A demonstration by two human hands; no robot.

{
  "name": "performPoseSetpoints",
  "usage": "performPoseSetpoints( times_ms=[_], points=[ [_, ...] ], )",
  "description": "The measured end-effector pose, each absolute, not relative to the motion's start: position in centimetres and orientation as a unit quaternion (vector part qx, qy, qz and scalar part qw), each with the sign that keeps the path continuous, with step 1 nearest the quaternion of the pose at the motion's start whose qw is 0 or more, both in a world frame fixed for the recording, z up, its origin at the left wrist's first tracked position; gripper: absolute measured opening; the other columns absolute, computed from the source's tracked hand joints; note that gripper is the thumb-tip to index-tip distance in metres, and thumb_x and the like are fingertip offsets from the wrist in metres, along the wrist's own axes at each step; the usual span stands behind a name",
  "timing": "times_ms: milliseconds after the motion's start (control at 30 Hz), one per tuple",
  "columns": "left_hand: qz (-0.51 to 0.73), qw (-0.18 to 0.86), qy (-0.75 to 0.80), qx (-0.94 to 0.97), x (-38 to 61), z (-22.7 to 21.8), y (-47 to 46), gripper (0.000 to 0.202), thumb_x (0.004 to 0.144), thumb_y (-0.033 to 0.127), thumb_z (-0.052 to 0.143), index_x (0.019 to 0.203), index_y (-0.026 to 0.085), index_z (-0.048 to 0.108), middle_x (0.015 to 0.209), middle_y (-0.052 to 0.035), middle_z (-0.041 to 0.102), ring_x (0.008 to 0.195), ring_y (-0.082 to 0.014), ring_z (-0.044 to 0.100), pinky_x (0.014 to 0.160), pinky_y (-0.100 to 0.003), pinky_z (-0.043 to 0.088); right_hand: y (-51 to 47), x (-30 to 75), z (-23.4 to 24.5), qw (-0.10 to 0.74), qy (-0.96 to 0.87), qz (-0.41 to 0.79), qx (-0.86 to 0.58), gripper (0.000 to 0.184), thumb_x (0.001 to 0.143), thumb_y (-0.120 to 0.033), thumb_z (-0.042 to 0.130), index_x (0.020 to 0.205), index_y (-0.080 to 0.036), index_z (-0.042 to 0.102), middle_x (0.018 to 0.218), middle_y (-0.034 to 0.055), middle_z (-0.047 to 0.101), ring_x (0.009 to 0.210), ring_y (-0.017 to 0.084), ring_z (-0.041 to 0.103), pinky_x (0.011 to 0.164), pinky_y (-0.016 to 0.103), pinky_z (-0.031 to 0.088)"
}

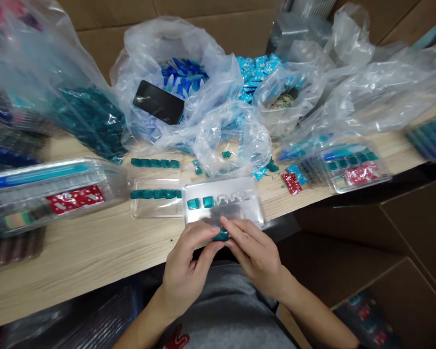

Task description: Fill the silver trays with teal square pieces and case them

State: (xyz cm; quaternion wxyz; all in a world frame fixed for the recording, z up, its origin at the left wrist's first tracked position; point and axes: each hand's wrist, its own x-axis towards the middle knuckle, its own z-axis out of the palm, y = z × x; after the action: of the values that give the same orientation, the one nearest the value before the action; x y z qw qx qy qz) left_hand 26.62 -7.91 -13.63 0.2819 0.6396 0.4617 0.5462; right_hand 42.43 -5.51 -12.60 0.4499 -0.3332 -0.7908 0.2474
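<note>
Green block in hand, with a big clear bag of blue pieces well beyond it and a smaller clear tray, two green squares in its slots, just behind. Left hand and right hand pinch the block, fingers nearly together. A wooden bench carries the bag; a cardboard box stands at right.

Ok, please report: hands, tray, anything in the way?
Left hand, right hand: together holding one green piece. Tray: two more pieces inside. In the way: hands over tray's near edge.
</note>
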Motion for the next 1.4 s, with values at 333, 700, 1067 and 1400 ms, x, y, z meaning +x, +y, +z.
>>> performPoseSetpoints(
  times_ms=[333, 700, 1067, 1400],
  points=[
    [0.576, 0.286, 0.491, 0.588, 26.3, -13.6, -8.0, 0.036, 0.093, 0.01, 0.055, 0.125, 0.028, 0.056, 0.118, -0.0035, 0.062, 0.1, -0.0116, 0.065, 0.088, -0.025, 0.056, -2.6, 44.9, -10.2, 0.324, -0.85, 0.218, -0.353, 0.029, 0.099, -0.015, 0.047, 0.124, -0.01, 0.059, 0.102, 0.0113, 0.069, 0.089, 0.014, 0.068, 0.074, 0.023, 0.056],
    [0.541, 0.219, 0.6, 0.547, 21.9, -14.5, -9.2, 0.013, 0.096, 0.018, 0.053, 0.097, 0.021, 0.065, 0.098, -0.0023, 0.068, 0.101, -0.0136, 0.064, 0.086, -0.025, 0.052, 2.0, 40.8, -6.8, -0.09, -0.916, 0.107, -0.377, 0.017, 0.094, -0.011, 0.055, 0.102, -0.009, 0.069, 0.091, 0.0119, 0.067, 0.066, 0.015, 0.057, 0.055, 0.029, 0.027],
    [0.483, 0.185, 0.537, 0.666, 22.2, -12.8, -10.2, 0.022, 0.095, 0.017, 0.053, 0.112, 0.024, 0.064, 0.107, -0.0045, 0.068, 0.101, -0.0159, 0.065, 0.089, -0.03, 0.054, -1.1, 42.0, -10.0, 0.409, -0.445, 0.687, -0.404, 0.035, 0.089, -0.042, 0.056, 0.113, -0.018, 0.066, 0.076, -0.0006, 0.065, 0.042, 0.003, 0.035, 0.043, 0.021, 0.028],
    [0.38, 0.214, 0.444, 0.783, 25.0, -9.8, -13.9, 0.023, 0.096, 0.032, 0.055, 0.117, 0.027, 0.06, 0.142, -0.0089, 0.047, 0.132, -0.0243, 0.048, 0.108, -0.045, 0.046, -11.5, 40.7, -10.4, 0.432, -0.443, 0.723, -0.306, 0.055, 0.086, -0.049, 0.063, 0.136, -0.027, 0.056, 0.122, 0.0073, 0.068, 0.074, 0.01, 0.063, 0.058, 0.02, 0.05]
  ],
)
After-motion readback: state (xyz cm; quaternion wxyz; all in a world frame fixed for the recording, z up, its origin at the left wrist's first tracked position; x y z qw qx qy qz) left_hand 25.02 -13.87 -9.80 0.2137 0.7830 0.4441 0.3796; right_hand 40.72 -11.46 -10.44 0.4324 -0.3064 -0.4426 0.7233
